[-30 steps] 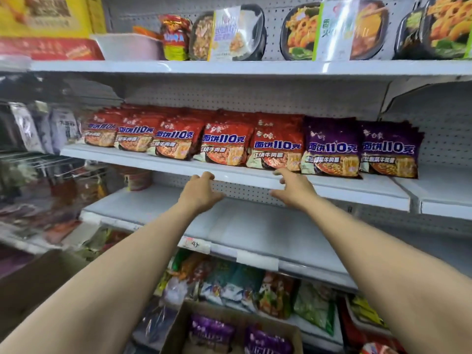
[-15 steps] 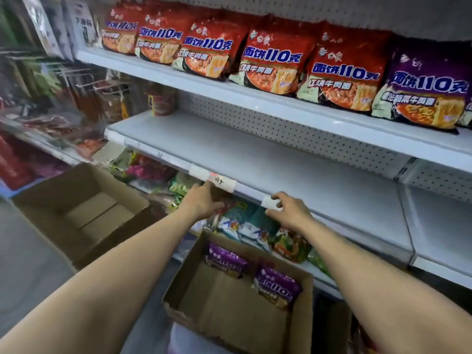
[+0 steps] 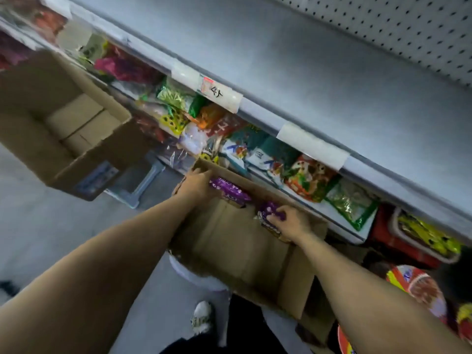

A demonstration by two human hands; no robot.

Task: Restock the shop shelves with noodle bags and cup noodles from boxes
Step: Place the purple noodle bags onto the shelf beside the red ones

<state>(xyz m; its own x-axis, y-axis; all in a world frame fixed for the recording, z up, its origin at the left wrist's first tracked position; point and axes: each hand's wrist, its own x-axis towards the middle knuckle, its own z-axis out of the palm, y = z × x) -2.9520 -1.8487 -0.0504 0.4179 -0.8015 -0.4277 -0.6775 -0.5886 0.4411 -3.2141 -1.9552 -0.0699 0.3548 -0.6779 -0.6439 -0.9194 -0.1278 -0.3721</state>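
Head view: left hand (image 3: 196,186) clasped round left noodle bag (image 3: 231,192), right hand (image 3: 293,223) round right noodle bag (image 3: 268,212), inside cardboard box (image 3: 229,249).

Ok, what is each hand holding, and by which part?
The left hand grips one purple noodle bag by its left end; the right hand grips the other purple bag by its right end, in the box.

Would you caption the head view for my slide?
Left hand grips one purple noodle bag, right hand a second bag, inside a cardboard box.
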